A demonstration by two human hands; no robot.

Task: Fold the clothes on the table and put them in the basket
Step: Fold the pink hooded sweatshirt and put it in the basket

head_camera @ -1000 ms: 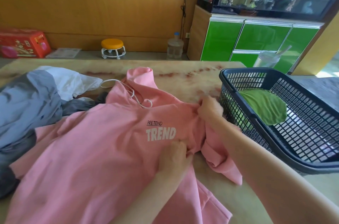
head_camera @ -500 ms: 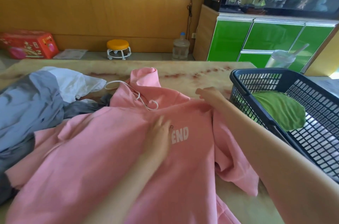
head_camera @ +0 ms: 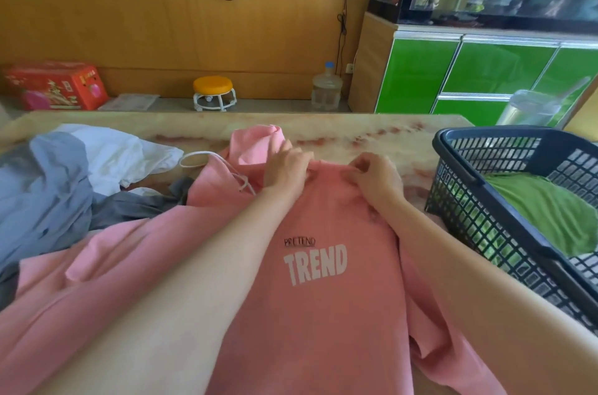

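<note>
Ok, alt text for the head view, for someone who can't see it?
A pink hoodie lies front-up on a table, the left hand on its neckline, the right hand pinching the fabric beside it. A basket holding a green garment stands to the right; grey and white clothes lie heaped left.

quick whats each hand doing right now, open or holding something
Left hand: on the pink hooded sweatshirt by its hood, grip cannot be told.
Right hand: pinching the sweatshirt's neckline.
</note>
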